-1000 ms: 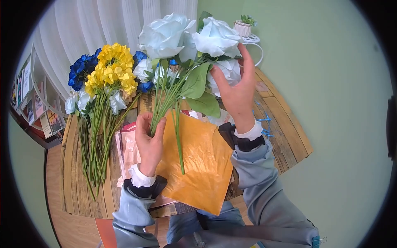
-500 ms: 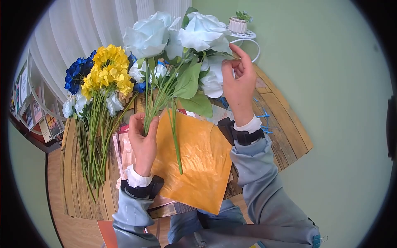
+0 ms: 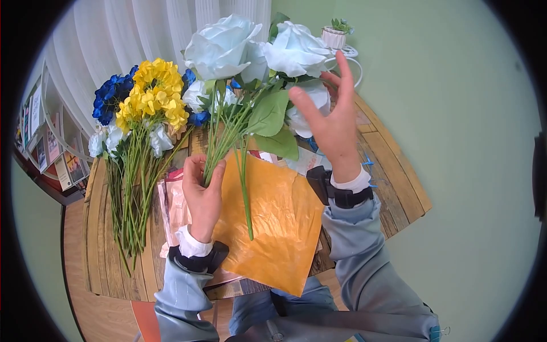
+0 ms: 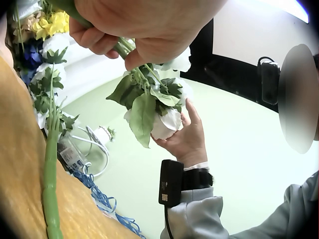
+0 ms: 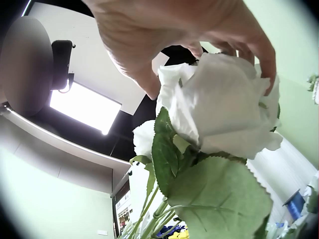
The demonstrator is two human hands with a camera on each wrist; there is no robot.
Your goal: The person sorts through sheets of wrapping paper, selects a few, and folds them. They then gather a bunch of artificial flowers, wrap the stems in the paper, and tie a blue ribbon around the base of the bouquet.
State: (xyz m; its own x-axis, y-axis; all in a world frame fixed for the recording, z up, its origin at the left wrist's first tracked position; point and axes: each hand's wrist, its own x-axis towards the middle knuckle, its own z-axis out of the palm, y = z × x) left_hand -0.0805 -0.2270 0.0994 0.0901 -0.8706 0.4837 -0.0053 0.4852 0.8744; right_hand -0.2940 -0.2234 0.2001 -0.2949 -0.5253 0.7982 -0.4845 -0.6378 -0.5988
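My left hand [image 3: 203, 196] grips the gathered green stems [image 3: 219, 134] of a bunch of large pale blue artificial roses [image 3: 222, 48], upright above the table. At the bunch's right side my right hand [image 3: 336, 131] has thumb and fingers spread around the lowest rose [image 3: 310, 105]. In the right wrist view the fingertips lie at the petals of that rose [image 5: 224, 104]. Broad green leaves [image 3: 269, 113] hang below the blooms. Another green stem [image 3: 247, 205] lies on the yellow wrapping paper [image 3: 279, 228]; white flowers [image 4: 50, 74] show at its far end in the left wrist view.
Yellow flowers [image 3: 154, 88], dark blue flowers [image 3: 111, 100] and small white roses [image 3: 160, 141] lie at the left of the wooden table [image 3: 393, 171]. Pink paper [image 3: 178, 208] sits under the yellow sheet. Blue ribbon [image 4: 102, 194] and a potted plant [image 3: 334, 35] are to the right.
The bunch swung slightly left in view, then back right. My right hand drew back from the upper right rose, and its thumb and fingers are now spread wider at the lowest rose.
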